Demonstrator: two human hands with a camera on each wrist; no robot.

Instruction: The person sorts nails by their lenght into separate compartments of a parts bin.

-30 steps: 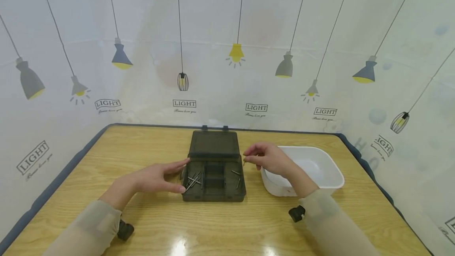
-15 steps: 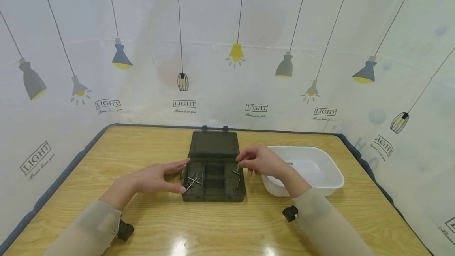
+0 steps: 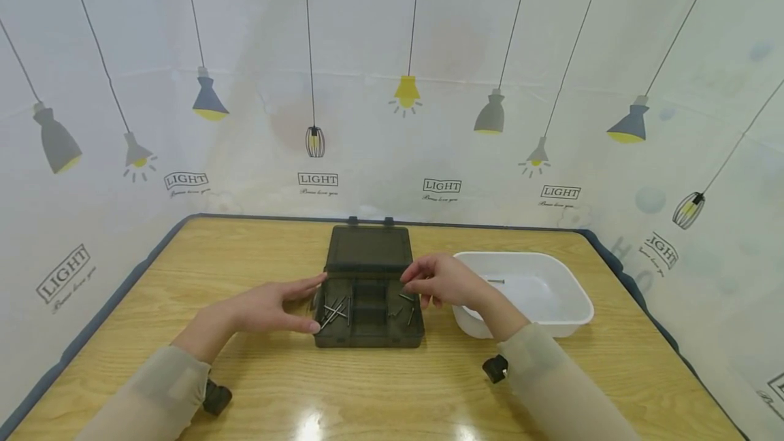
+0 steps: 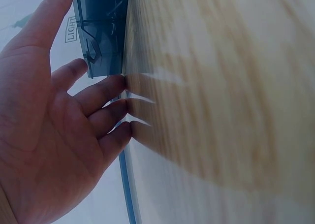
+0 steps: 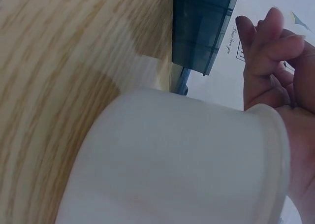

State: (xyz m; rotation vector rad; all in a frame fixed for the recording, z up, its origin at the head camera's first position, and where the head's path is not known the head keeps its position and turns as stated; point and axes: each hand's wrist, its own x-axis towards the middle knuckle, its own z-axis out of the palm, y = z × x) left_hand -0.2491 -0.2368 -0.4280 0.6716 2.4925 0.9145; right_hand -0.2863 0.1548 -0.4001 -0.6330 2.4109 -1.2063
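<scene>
A dark translucent compartment box (image 3: 369, 341) sits on the table with its lid (image 3: 369, 248) raised. Several thin metal pieces that look like screws or nails (image 3: 333, 310) lie crossed in its left compartment. A few more such pieces (image 3: 411, 316) are in the right compartment. My left hand (image 3: 263, 306) rests against the box's left side, thumb at the front corner and index finger farther back; in the left wrist view its fingertips touch the table. Above the right compartment's edge hovers my right hand (image 3: 446, 281), fingers loosely bent, nothing showing between them.
A white plastic bin (image 3: 578, 305) stands right of the box, beneath my right forearm, with one thin metal piece (image 3: 496, 282) visible inside. The wooden table (image 3: 269, 386) has a dark blue edge. A lamp-printed sheet (image 3: 367, 33) hangs behind.
My right hand has moved left from beside the bin to over the box and let go of a thin metal piece, which now lies in the right compartment. The left hand stays put.
</scene>
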